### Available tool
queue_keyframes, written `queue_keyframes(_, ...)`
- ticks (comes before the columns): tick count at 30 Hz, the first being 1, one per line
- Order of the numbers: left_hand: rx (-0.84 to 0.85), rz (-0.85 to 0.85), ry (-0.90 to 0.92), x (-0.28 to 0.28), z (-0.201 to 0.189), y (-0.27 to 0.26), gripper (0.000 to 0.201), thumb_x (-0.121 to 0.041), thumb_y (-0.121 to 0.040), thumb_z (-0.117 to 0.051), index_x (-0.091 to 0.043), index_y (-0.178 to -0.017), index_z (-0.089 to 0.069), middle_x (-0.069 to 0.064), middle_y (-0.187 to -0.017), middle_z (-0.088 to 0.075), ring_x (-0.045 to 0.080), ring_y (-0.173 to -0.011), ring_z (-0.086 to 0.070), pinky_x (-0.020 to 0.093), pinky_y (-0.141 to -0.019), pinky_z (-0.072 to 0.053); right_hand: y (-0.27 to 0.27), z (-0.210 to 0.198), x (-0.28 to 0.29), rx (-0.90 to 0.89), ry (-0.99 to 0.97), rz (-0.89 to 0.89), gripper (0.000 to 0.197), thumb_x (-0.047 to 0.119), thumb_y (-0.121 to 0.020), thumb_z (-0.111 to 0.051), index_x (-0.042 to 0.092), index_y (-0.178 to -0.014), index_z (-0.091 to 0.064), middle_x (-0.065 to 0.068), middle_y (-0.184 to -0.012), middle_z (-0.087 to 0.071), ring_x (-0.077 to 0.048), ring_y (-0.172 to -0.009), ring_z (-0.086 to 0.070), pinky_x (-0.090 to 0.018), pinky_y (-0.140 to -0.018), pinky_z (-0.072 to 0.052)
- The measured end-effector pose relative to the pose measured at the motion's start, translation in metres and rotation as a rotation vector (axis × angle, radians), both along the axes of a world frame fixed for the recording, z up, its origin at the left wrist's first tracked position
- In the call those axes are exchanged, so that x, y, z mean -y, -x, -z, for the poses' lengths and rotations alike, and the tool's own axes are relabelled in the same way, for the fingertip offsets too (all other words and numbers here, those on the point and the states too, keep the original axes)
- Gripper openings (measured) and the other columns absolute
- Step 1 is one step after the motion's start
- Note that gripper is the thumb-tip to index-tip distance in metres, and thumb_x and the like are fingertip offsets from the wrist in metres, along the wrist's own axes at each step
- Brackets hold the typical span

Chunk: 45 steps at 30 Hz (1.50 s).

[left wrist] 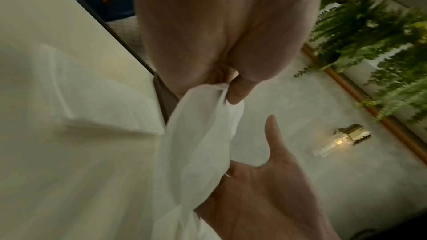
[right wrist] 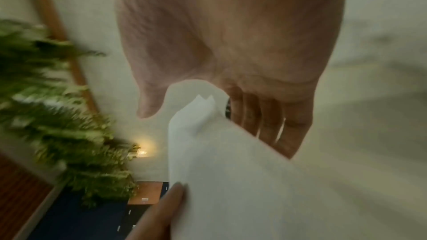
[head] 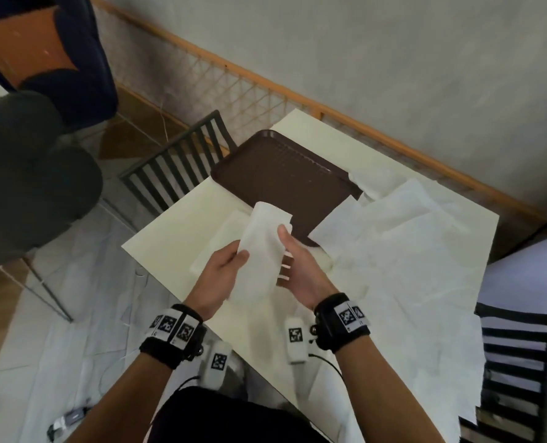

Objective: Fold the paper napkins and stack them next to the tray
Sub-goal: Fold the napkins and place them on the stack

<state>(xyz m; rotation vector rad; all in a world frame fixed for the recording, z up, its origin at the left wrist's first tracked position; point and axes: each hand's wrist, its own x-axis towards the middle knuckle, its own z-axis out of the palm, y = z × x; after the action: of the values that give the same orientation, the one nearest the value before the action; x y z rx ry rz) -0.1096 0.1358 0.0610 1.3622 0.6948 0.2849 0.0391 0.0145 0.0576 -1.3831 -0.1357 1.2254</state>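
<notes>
I hold a folded white napkin [head: 261,247] in the air over the cream table [head: 169,238], just in front of the brown tray [head: 281,177]. My left hand [head: 238,255] pinches the napkin's near left edge between thumb and fingers [left wrist: 238,92]. My right hand [head: 286,249] lies under the napkin's right side with straight fingers [right wrist: 268,121]. In the wrist views its thumb [right wrist: 148,109] stands off the paper. Folded napkins [head: 224,231] lie on the table below, beside the tray's near edge.
Several unfolded napkins [head: 409,238] lie spread over the right half of the table, one overlapping the tray's right corner. Dark slatted chairs stand at the far left [head: 176,167] and near right [head: 515,362]. A wall with a wooden rail [head: 329,107] runs behind.
</notes>
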Motion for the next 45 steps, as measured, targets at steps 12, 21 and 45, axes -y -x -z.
queue_keyframes(12,-0.462,0.094,-0.556,-0.087,0.037,0.003,0.024,-0.019,-0.108,-0.058,-0.017,-0.127,-0.071,-0.001,-0.110,-0.078,0.025,-0.107,-0.071,0.030,-0.089,-0.049,0.026,0.028,-0.086,-0.143,-0.178,0.367,0.034,0.017,-0.106,-0.073,0.007,-0.138,-0.070,-0.017,-0.132,-0.077,-0.038,-0.125,-0.073,-0.060,-0.112,-0.056)
queue_keyframes(21,-0.340,0.042,-0.397,-0.123,0.048,-0.005,0.029,-0.007,-0.107,-0.050,-0.028,-0.126,-0.045,0.012,-0.076,-0.064,0.022,-0.070,-0.058,0.040,-0.067,-0.048,0.005,0.056,-0.116,0.137,0.198,0.419,0.058,0.020,-0.091,-0.084,0.024,-0.136,-0.049,-0.008,-0.123,-0.075,-0.026,-0.109,-0.076,-0.046,-0.093,-0.066)
queue_keyframes(45,-0.447,0.323,-0.730,0.116,0.090,-0.003,0.047,-0.054,-0.090,-0.077,-0.024,-0.124,-0.061,-0.005,-0.120,-0.057,0.019,-0.111,-0.054,0.041,-0.097,-0.051,-0.051,0.059,0.167,1.078,0.810,-0.541,0.052,0.049,-0.090,-0.084,0.026,-0.128,-0.057,0.003,-0.123,-0.063,-0.025,-0.116,-0.061,-0.044,-0.099,-0.052)
